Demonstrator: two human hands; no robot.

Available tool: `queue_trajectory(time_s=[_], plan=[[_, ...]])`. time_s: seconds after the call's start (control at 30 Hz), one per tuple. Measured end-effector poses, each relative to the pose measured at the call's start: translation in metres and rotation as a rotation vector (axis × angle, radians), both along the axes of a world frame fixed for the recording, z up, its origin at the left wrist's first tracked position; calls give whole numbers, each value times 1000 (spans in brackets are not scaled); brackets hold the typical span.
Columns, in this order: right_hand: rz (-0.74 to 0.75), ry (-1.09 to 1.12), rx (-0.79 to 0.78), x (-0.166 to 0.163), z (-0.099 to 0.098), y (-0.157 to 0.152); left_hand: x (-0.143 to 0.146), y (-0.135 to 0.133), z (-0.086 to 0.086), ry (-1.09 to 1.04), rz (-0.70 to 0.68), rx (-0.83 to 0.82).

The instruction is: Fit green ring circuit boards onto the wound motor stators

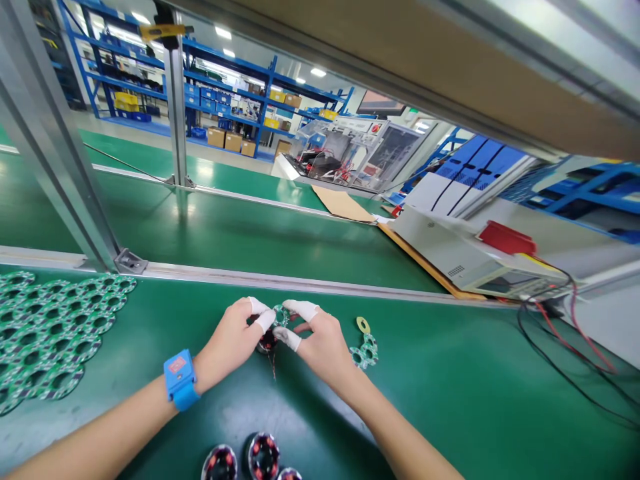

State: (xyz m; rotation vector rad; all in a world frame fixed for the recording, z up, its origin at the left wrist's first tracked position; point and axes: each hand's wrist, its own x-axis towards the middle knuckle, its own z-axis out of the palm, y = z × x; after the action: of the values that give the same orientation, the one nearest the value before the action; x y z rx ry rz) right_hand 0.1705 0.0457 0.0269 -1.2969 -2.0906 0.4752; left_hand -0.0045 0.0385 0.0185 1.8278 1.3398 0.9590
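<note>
In the middle of the bench, my left hand closes its white-covered fingertips around a dark motor stator. Thin wires hang from the stator's near side. My right hand, its thumb and forefinger covered in white too, pinches a small green ring circuit board at the stator's upper edge. Both hands meet there, and the fingers hide part of the stator and board. Whether the board is seated on the stator I cannot tell. A blue wrist strap is on my left wrist.
Several larger green ring boards lie at left. Right of my hands are small ring boards and a yellow ring. More stators stand at the near edge. A metal rail, a grey instrument and cables border the bench.
</note>
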Motion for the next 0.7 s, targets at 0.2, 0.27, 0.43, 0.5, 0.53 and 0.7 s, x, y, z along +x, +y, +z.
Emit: queue_trajectory(time_s=[0.2, 0.27, 0.43, 0.5, 0.53, 0.7], plan=[[96, 61, -302, 15, -6, 6, -3, -8, -16, 523, -53, 103], [208, 114, -389, 14, -7, 7, -3, -8, -20, 550, -83, 101], [346, 17, -205, 5, -11, 1, -2, -4, -26, 576, -93, 126], [312, -75, -124, 4, -15, -3, -2, -4, -27, 586, -91, 135], [288, -122, -93, 5, -17, -4, -2, -4, -28, 593, -92, 141], [230, -254, 3, 5, -24, -10, -2, -5, -28, 617, -86, 158]])
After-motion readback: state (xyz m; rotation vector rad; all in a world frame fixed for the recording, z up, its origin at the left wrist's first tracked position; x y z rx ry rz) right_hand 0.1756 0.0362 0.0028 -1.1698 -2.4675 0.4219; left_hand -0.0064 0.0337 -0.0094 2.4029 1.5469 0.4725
